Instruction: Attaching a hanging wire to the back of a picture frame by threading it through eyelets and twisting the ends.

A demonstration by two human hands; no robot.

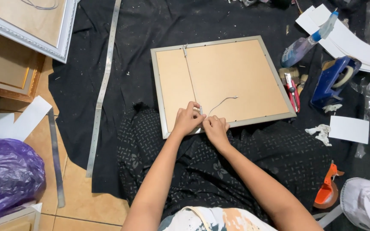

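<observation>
L hand (188, 121) + R hand (215, 127) on cord (221, 103) at frame (223, 81) near edge.

Right of the picture frame (219, 81) lies a clear spray bottle (305, 42) with blue nozzle; far left, a purple plastic bag (7, 175).

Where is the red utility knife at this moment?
In the head view, the red utility knife lies on the black cloth, right of the picture frame, beside the blue tape dispenser.

The picture frame (223, 81) lies face down on the cloth (138, 51), a long ruler (104, 85) to its left, a spray bottle (307, 40) and tape dispenser (335, 81) to its right.
</observation>
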